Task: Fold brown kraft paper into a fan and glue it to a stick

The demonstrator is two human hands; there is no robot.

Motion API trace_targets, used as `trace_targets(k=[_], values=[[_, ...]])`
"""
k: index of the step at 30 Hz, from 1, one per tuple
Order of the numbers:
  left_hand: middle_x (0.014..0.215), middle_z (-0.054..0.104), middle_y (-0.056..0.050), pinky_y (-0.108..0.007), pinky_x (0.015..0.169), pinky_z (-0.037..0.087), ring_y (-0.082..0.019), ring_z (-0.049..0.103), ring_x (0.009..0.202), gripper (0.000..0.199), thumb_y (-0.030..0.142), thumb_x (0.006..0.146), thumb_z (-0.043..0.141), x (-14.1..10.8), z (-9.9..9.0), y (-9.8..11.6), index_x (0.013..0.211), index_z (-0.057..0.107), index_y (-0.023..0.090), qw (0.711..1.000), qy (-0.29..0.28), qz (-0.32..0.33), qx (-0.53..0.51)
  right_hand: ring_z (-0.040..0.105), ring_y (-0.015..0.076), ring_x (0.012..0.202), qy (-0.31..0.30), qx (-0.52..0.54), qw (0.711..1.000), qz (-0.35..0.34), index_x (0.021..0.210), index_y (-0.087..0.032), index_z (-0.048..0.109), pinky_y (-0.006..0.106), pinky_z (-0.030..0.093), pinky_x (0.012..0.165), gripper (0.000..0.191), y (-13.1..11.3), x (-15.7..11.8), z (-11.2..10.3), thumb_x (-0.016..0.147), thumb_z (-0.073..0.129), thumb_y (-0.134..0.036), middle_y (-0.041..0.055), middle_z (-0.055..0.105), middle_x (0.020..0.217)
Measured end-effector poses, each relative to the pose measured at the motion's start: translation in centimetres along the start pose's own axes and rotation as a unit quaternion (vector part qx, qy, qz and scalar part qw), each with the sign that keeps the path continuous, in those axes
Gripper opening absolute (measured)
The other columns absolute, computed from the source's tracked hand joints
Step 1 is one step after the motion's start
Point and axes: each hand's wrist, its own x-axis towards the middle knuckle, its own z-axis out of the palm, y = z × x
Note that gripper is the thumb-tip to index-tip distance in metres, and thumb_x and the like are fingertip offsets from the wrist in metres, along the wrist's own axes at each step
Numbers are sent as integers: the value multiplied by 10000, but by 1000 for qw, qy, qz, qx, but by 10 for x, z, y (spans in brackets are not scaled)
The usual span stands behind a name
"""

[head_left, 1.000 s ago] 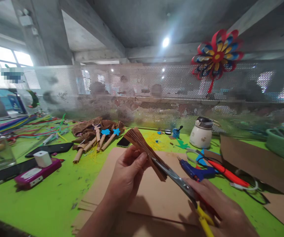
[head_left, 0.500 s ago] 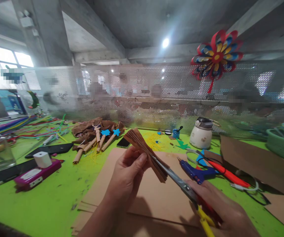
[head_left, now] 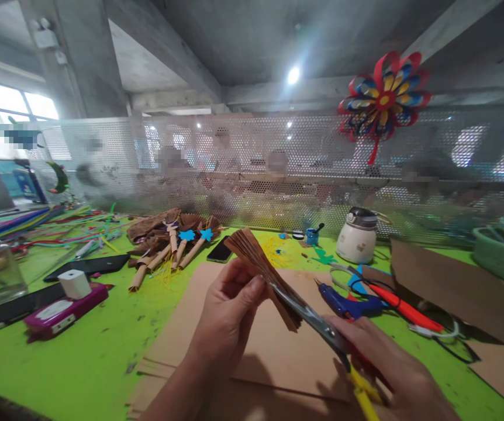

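A folded bundle of brown paper (head_left: pixel 252 250), pleated into many layers, is pinched between the thumb and fingers of my left hand (head_left: pixel 230 310). My right hand (head_left: pixel 396 368) grips a pair of scissors (head_left: pixel 322 324) with yellow and red handles. The blades lie along the lower half of the bundle, close to my left thumb; whether they bite into the layers I cannot tell. Beneath both hands, large sheets of brown paper (head_left: pixel 199 286) are stacked on the green table (head_left: pixel 103 368).
Right of the sheets lie a blue glue gun (head_left: pixel 348 304) and a red-orange tool (head_left: pixel 410 310) among cables. A white bottle (head_left: pixel 357 240) stands behind. Paper brooms (head_left: pixel 177 240) with blue shapes, a phone (head_left: pixel 219 250) and a purple power strip (head_left: pixel 65 310) are leftward. A perforated metal screen (head_left: pixel 243 169) backs the table.
The pleated bundle's lower end has shifted slightly right and down. My right hand and the scissors have moved a little, staying against the bundle. My left hand keeps its pinch.
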Motion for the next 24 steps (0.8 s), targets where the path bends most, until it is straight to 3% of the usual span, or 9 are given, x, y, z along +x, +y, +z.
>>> trace_targets(k=[10,24], values=[[824,612,-6,-217,698,448,-99,555,740,227,126,770,603,-3,3,2,968,623,235,1000,-21,-5,-10,651,175,719,7,6,1000,13,1158,-231,558,193,530,511,380,-3,-1,4,790,540,-324,64,649,871],[843,612,2,-199,710,442,-82,548,744,253,104,775,596,-3,3,2,988,619,238,999,-26,2,-20,640,144,634,-23,-1,1000,-12,1198,-245,522,163,500,477,401,1,-1,0,799,540,-281,38,643,791]])
